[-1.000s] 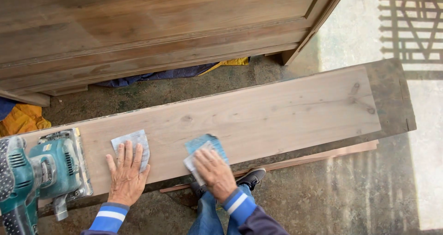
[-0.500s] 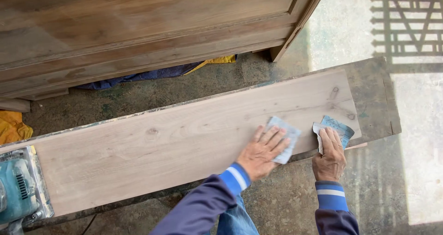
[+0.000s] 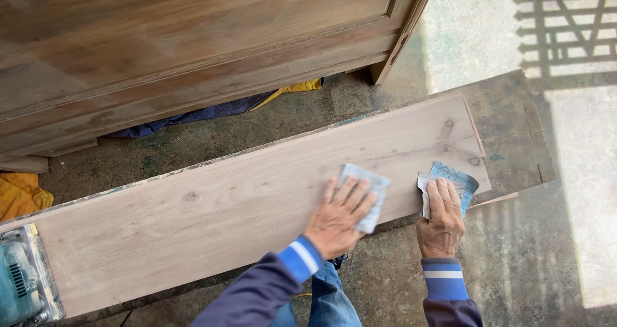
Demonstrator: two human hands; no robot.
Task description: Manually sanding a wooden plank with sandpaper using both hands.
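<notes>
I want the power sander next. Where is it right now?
The teal power sander sits at the bottom-left corner of the head view, on the left end of the long board, far from both hands.
</notes>
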